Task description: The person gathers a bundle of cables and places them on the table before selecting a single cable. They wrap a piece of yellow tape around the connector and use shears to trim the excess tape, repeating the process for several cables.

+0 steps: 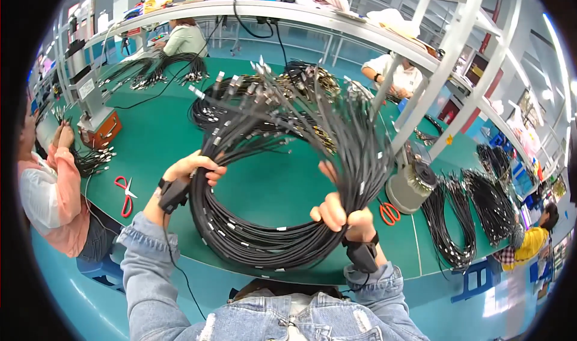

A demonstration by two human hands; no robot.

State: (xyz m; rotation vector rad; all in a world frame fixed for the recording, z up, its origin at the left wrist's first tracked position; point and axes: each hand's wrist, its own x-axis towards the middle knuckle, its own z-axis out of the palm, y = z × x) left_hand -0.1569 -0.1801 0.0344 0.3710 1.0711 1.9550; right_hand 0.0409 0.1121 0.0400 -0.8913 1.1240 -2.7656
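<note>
A thick bundle of black cables (270, 245) hangs in a U shape between my hands, over the near side of the green table. My left hand (191, 168) is closed round the left side of the bundle. On the other side, my right hand (339, 213) grips it with the fingers curled inward. The loose cable ends, with metal connectors, fan upward and are partly blurred. White labels dot the cables. Behind the bundle lies a heap of more black cables with connectors (300, 82).
Red-handled scissors (126, 195) lie at left, another red-handled pair (389, 213) at right beside a grey machine (412, 185). An orange-based device (99, 121) stands far left. More cable bundles (451, 221) drape at right. A metal shelf frame (445, 58) rises overhead. Co-workers sit around the table.
</note>
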